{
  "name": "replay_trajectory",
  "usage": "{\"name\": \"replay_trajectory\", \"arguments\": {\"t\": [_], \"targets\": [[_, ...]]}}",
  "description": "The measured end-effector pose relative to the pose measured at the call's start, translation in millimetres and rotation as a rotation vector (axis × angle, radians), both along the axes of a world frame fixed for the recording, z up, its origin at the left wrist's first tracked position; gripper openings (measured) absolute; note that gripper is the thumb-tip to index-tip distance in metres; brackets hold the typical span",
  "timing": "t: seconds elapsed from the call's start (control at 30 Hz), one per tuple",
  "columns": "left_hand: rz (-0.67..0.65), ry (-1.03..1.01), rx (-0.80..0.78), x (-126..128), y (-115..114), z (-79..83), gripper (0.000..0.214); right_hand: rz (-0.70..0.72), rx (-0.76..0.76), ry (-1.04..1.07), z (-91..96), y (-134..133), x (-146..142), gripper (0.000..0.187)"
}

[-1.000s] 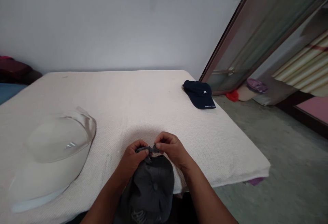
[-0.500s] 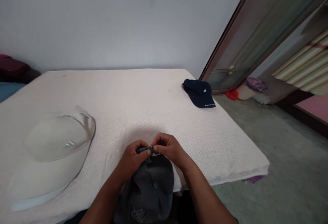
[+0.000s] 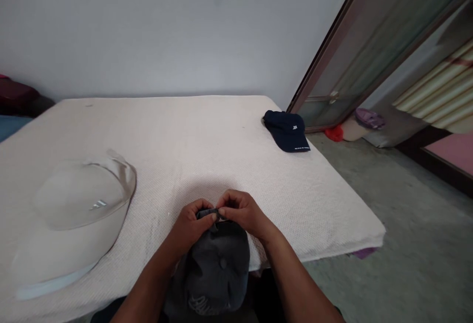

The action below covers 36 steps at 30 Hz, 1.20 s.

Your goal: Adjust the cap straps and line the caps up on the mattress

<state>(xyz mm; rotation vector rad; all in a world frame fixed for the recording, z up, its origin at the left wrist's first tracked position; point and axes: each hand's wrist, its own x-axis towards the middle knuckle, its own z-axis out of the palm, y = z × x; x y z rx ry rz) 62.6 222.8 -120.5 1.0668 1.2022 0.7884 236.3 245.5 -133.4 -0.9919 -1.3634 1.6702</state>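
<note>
A dark grey baseball cap (image 3: pixel 218 269) is held close to my body at the near edge of the bed, its embroidered front toward me and its back strap away from me. My left hand (image 3: pixel 194 222) pinches the strap between thumb and fingers on the left side. Right beside it, my right hand (image 3: pixel 240 212) pinches the other part of the strap, the fingertips of both hands nearly meeting. The strap's fastening is mostly covered by my fingers. A cream sun visor hat (image 3: pixel 74 234) lies to the left of my hands.
The bed (image 3: pixel 177 136) has a white textured cover. A navy cap (image 3: pixel 286 131) rests near its far right corner. Behind stands a pale wall (image 3: pixel 158 32). On the right are a framed door (image 3: pixel 332 67) and grey floor (image 3: pixel 417 224), with a red item (image 3: pixel 334 133) by the wall.
Both hands keep their pinch on the strap of the grey cap, with only slight finger movement. The whole view has shifted a little.
</note>
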Motion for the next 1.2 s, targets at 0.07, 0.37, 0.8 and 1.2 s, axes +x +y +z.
{"name": "replay_trajectory", "arguments": {"t": [0.07,0.37,0.8,1.2], "targets": [[-0.003,-0.014,-0.007,-0.4,0.0,-1.2,0.016,0.009,-0.008,0.025,-1.2,0.2,0.1,0.005],[-0.037,-0.005,0.022,-2.1,-1.0,-7.0,0.015,0.033,-0.016,0.042,-4.5,1.5,0.5,0.007],[0.023,0.151,0.242,-1.0,-3.6,-11.4,0.012,0.007,-0.010,0.062,-11.1,4.2,-2.0,0.009],[0.041,0.170,0.295,-1.2,-1.5,-9.8,0.007,-0.002,-0.043,0.121,-10.7,3.2,-6.0,0.008]]}}
